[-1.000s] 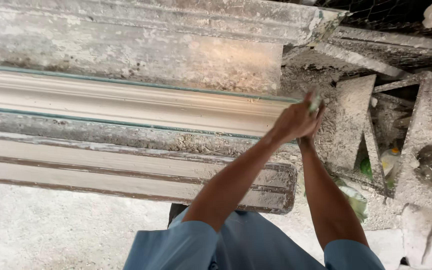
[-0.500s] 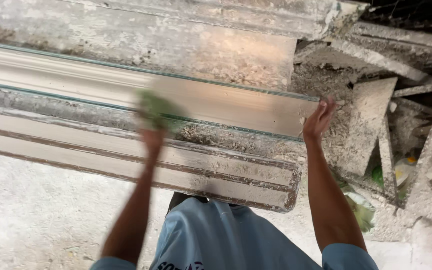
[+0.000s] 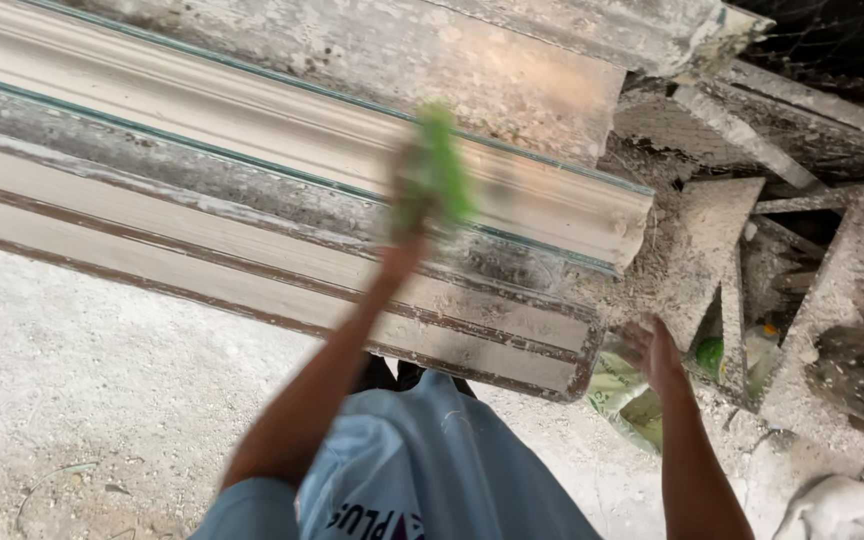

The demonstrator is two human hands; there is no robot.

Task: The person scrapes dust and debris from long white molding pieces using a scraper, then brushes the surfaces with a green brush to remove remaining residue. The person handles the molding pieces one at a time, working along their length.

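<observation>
The left hand (image 3: 422, 195) is raised at the 12 o'clock position over the long white moulded plaster cornice (image 3: 282, 120) and is closed around a green cloth-like pad (image 3: 447, 165). Motion blur hides the fingers, so the exact grip cannot be told. The pad sits at the lower edge of the cornice's curved face, near its right-hand end. The cornice lies along a grey, plaster-crusted mould bed (image 3: 252, 270) that runs from 9 o'clock towards 3 o'clock.

The right hand (image 3: 657, 355) is at the 4 o'clock position, lowered just beyond the end of the mould bed. Its fingers are loosely spread and hold nothing. Near it, at 3 o'clock, stand dusty grey triangular plaster pieces (image 3: 712, 235). The floor (image 3: 82, 400) below is covered in white plaster dust.
</observation>
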